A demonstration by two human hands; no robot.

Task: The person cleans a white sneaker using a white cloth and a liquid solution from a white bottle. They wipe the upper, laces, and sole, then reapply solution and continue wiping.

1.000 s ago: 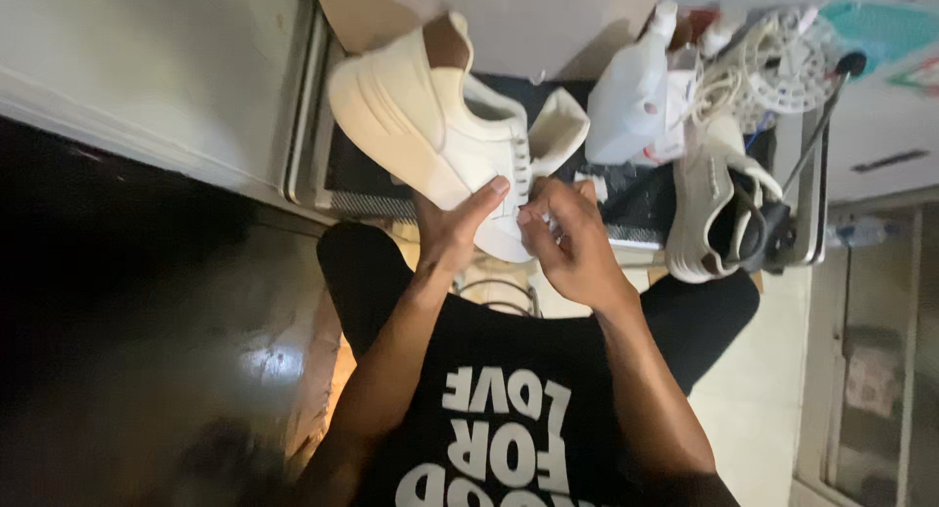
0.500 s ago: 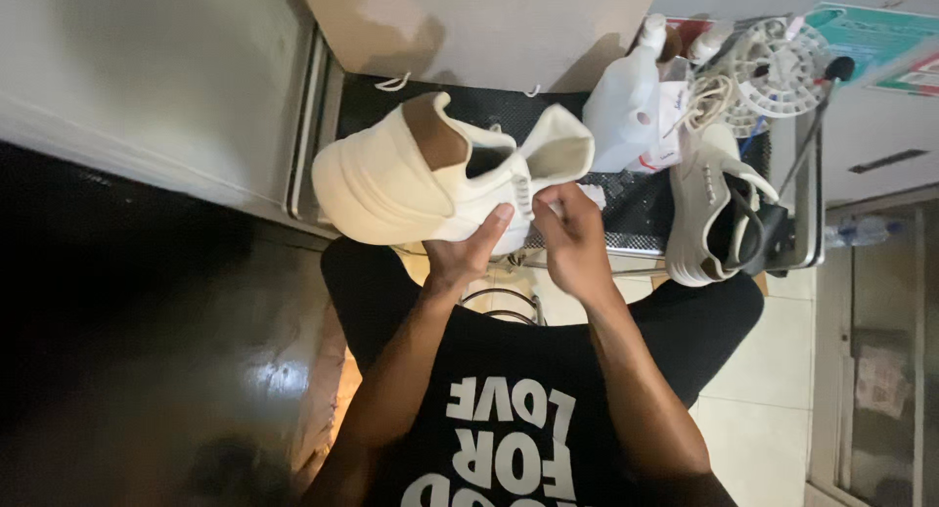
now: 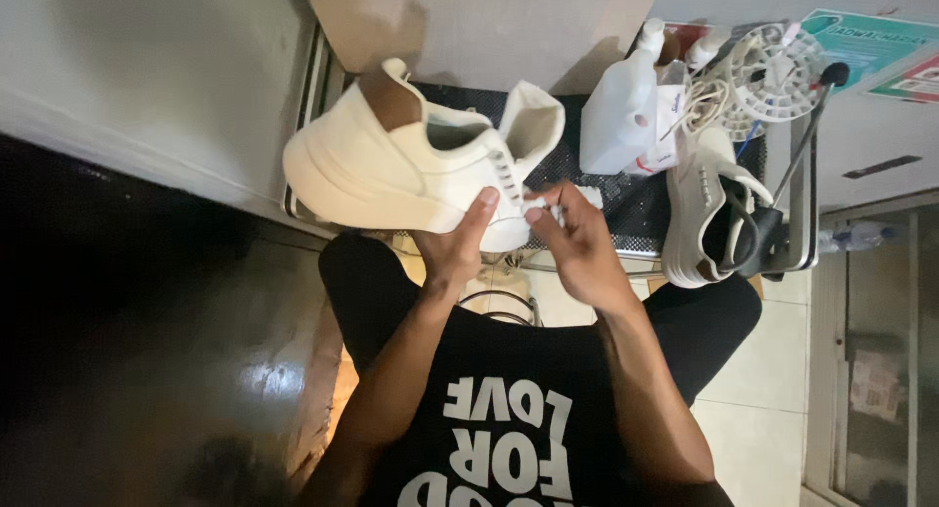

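Holding the white sneaker (image 3: 391, 175) up in front of me, I keep it above my lap and over the near edge of the bench (image 3: 626, 209), which is covered with a dark mesh mat. My left hand (image 3: 455, 248) supports the shoe from below, the grip clenched on its thick sole with the thumb pressing on the side near the lace holes. The sneaker is cream-white all over, with a chunky sole, a brown inner lining at the heel, and the tongue standing up and open. It lies tilted on its side, the sole toward the left. My right hand (image 3: 577, 238) is just beside the eyelets, the fingertips pinched on a small white piece there; whether it is a lace end or a bit of cloth, I cannot tell. On the bench to the right lies a second white sneaker (image 3: 699, 223), and behind it a white plastic jug (image 3: 621, 116).
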